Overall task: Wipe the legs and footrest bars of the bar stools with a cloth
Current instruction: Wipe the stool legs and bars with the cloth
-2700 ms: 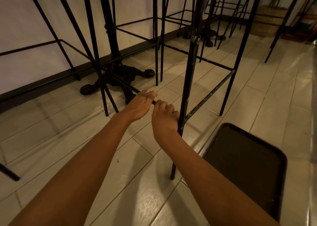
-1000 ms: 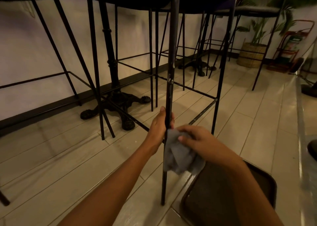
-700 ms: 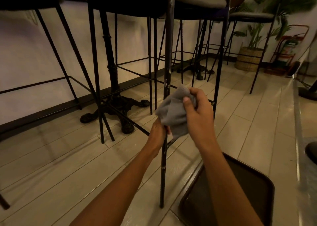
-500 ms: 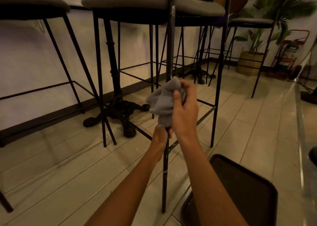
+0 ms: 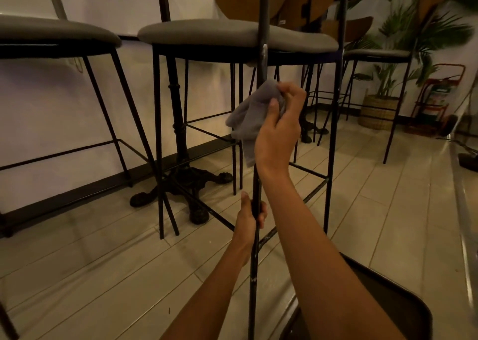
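The nearest bar stool's black metal front leg (image 5: 262,60) runs straight up the middle of the view. My right hand (image 5: 280,127) grips a grey cloth (image 5: 249,118) wrapped around that leg at mid height. Lower down, my left hand (image 5: 249,218) holds the same leg just above where the footrest bars (image 5: 314,193) join it. The stool's other front leg (image 5: 333,138) stands to the right. More stools with grey seats (image 5: 227,33) stand behind and to the left.
A cast-iron table base (image 5: 181,184) stands by the wall between the stool legs. A dark tray-like surface (image 5: 382,301) lies at the lower right. A potted palm in a woven basket (image 5: 379,112) and a red stand (image 5: 434,99) are at the far right.
My right hand has carried the cloth up the leg from near the footrest joint to mid height. My left hand has kept its hold low on the leg. The view has tilted upward.
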`<state>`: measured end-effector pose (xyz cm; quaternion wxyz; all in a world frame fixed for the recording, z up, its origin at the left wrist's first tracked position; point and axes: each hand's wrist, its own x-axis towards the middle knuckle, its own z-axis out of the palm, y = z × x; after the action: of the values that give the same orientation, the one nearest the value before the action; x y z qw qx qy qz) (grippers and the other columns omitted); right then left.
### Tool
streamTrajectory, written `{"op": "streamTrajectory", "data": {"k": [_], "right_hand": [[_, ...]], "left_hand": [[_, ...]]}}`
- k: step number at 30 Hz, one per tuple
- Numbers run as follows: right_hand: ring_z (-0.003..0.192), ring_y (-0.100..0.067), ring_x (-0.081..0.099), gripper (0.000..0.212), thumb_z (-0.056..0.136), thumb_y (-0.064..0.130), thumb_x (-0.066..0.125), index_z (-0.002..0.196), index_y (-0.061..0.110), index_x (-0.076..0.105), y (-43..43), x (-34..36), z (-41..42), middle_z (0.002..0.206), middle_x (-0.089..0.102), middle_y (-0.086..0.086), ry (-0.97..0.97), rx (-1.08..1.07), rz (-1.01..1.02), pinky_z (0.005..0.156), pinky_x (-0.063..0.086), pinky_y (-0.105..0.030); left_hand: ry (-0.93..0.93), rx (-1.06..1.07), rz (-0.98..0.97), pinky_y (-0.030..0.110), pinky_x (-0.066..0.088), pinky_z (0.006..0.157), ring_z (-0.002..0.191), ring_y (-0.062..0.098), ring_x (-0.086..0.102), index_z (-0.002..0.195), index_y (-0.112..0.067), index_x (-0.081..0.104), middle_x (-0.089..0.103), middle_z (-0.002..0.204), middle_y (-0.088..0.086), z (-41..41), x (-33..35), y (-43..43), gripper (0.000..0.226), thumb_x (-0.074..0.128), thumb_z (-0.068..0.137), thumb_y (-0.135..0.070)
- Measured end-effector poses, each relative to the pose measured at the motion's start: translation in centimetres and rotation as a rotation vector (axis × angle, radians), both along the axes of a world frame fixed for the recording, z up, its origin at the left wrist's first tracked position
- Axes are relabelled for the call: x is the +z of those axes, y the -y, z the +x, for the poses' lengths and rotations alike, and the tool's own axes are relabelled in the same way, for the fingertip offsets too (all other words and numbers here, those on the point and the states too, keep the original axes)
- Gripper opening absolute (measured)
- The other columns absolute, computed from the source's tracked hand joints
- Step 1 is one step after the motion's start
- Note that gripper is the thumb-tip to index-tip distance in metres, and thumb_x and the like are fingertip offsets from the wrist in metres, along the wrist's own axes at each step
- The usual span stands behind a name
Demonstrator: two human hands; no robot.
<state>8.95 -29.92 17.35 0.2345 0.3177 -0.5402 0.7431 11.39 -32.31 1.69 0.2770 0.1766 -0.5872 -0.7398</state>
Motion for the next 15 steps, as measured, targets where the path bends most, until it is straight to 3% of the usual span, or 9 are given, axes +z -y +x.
{"op": "streamTrajectory", "data": {"k": [4,9,13,15], "right_hand": [[0.091,-0.015,0.059,0.022,0.097,0.004,0.034,0.118,0.006,0.043,1.2,1.9,-1.0,0.104,0.055,-0.007,-0.034,-0.011,0.011,0.075,0.049,-0.018],[0.088,0.000,0.052,0.024,0.097,0.003,0.035,0.118,0.003,0.045,2.2,3.4,-1.9,0.103,0.051,0.002,-0.045,-0.025,-0.017,0.076,0.043,-0.005],[0.082,0.010,0.054,0.022,0.097,0.005,0.035,0.118,0.003,0.043,2.5,4.9,-2.4,0.092,0.048,0.016,-0.048,-0.038,-0.029,0.073,0.046,-0.006],[0.087,-0.002,0.057,0.023,0.097,0.006,0.036,0.118,0.004,0.044,2.6,5.4,-2.3,0.098,0.054,0.004,-0.074,-0.059,0.000,0.076,0.051,-0.016]], "left_hand": [[0.057,-0.050,-0.026,0.039,0.039,0.089,0.088,0.020,0.046,0.072,-0.031,0.060,0.052,0.084,0.003,0.2,-0.3,0.1,0.057,0.015,0.092,-0.058],[0.041,-0.086,0.016,0.052,0.036,0.103,0.092,0.022,0.047,0.066,-0.034,0.066,0.052,0.090,0.007,-0.2,-0.8,0.6,0.057,0.022,0.076,-0.069],[0.067,-0.064,-0.003,0.045,0.038,0.100,0.092,0.020,0.046,0.074,-0.032,0.061,0.051,0.089,0.005,-0.3,-1.0,0.6,0.054,0.018,0.083,-0.064],[0.076,-0.056,0.001,0.040,0.038,0.094,0.091,0.020,0.046,0.075,-0.031,0.058,0.050,0.087,0.005,-0.4,-1.0,0.6,0.052,0.016,0.090,-0.059]]}}
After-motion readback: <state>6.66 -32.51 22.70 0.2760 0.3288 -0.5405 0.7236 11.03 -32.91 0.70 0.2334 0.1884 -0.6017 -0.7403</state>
